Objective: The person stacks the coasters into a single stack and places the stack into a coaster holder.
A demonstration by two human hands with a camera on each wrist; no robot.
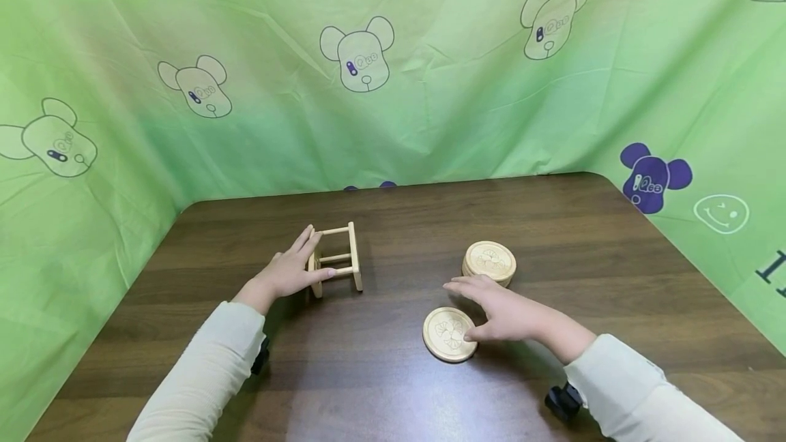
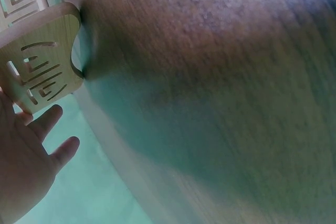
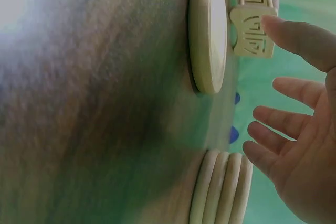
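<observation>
The person's left hand (image 1: pixel 290 273) grips the slotted pale-wood rack (image 2: pixel 55 56); right hand (image 1: pixel 500 309) empty, fingers spread. Right of the rack, the round pale-wood disc (image 1: pixel 450 334) could skid if thumbed off-centre.

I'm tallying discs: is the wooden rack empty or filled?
Empty: the head view shows tabletop through the wooden rack, no disc between its sides; the single disc and disc stack lie outside.

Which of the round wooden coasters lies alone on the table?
The coaster closer to the person, lying flat by itself near the right hand; the others form a stack farther away.
</observation>
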